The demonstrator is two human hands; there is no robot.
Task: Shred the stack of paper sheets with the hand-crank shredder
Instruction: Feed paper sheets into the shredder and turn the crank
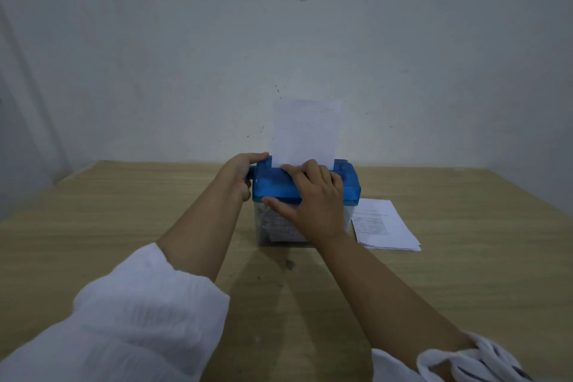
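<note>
Risks first:
- Right hand [313, 195] lay flat across the shredder [347, 186] lid, fingertips [297, 169] touching the foot of the fed sheet [305, 133], right at the slot. My read: if cranking went on, the fingers sat too close to the cutters. Pinch hazard.
- Sheet stood upright and unsupported above the slot, top edge leaning slightly toward 1 o'clock. Likely to skew on the way in, then crease and jam.
- Unit looked light. Only the right hand pinned it, thumb on the front of the bin [266, 226]. A hard pull on the crank [250, 177] could tip or slide it toward 9 o'clock.
- Bin already held shreds. How full, I couldn't tell; the hand blocked the view. An overfull bin would back up into the cutters.

Hands: left hand [240, 174] was curled round the crank at the shredder's 9 o'clock end. Right hand was flat, pressing down, gripping nothing.

Looks: blue translucent lid on a clear box, sitting mid-table [124, 211]. The sheet was white, with most of its length above the slot. The stack [384, 223] lay flat on the table at the shredder's 3 to 4 o'clock, just beside the bin. Its top page was printed with a small table and the edges were a little fanned. Most of the job looked to be still ahead.
</note>
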